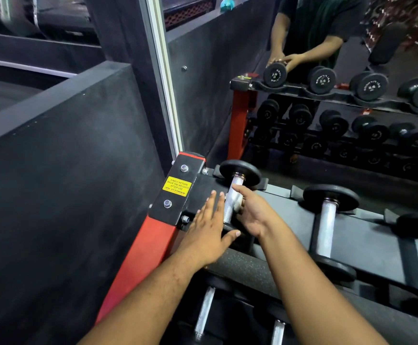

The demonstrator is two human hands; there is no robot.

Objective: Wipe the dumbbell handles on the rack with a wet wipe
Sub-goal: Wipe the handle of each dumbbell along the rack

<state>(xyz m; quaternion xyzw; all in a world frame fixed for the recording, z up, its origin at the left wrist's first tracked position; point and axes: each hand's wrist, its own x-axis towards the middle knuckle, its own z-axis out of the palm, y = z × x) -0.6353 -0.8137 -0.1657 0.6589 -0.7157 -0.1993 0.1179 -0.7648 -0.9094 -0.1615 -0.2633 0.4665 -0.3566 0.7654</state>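
Note:
The leftmost dumbbell on the top shelf of the rack (pixel 367 235) has a silver knurled handle (pixel 230 195) between two black heads. My right hand (pixel 254 215) curls round this handle from the right and presses a white wet wipe (pixel 237 202) against it. My left hand (pixel 209 230) lies flat with straight fingers beside the handle, its thumb resting on the dumbbell's near head (pixel 229 229).
A second dumbbell (pixel 326 225) lies to the right, a third at the right edge. More handles (pixel 204 312) show on the lower shelf. The red rack post (pixel 138 265) with a yellow sticker stands left, against a dark wall. A mirror behind reflects the rack and me.

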